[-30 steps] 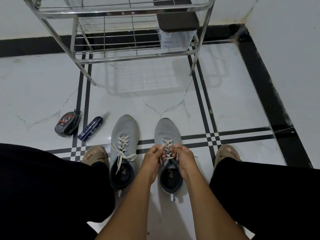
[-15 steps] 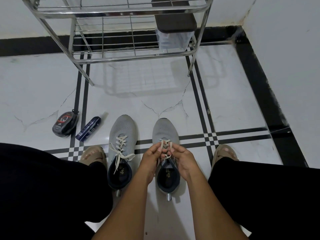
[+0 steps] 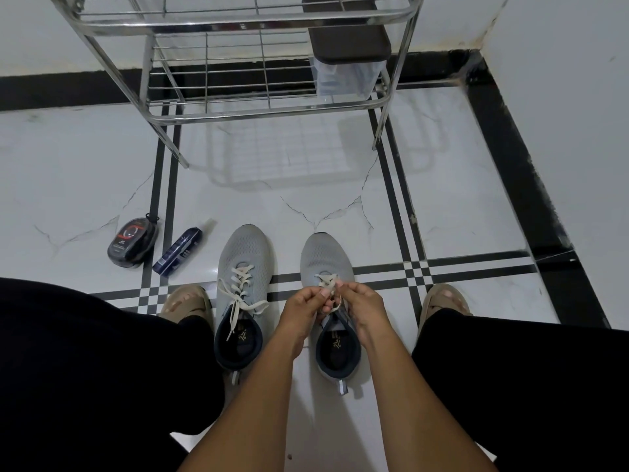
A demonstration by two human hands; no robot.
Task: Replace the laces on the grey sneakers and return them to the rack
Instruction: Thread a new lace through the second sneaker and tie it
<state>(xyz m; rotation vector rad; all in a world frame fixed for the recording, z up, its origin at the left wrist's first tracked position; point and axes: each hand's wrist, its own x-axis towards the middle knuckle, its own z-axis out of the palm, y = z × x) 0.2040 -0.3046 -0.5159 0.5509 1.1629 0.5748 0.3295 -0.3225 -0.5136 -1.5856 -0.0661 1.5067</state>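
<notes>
Right sneaker [image 3: 326, 264]: on floor; left hand [image 3: 303, 310] and right hand [image 3: 362, 306] each pinch its lace [image 3: 327, 281].
Left sneaker [image 3: 243, 267]: just beside, laced.
Rack [image 3: 238, 22]: beyond both.

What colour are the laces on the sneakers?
Off-white laces, clearest in the head view.

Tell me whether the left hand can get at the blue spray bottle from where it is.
Probably yes: the left hand would first release the lace; bare floor lies around the blue spray bottle, past the left sneaker.
</notes>
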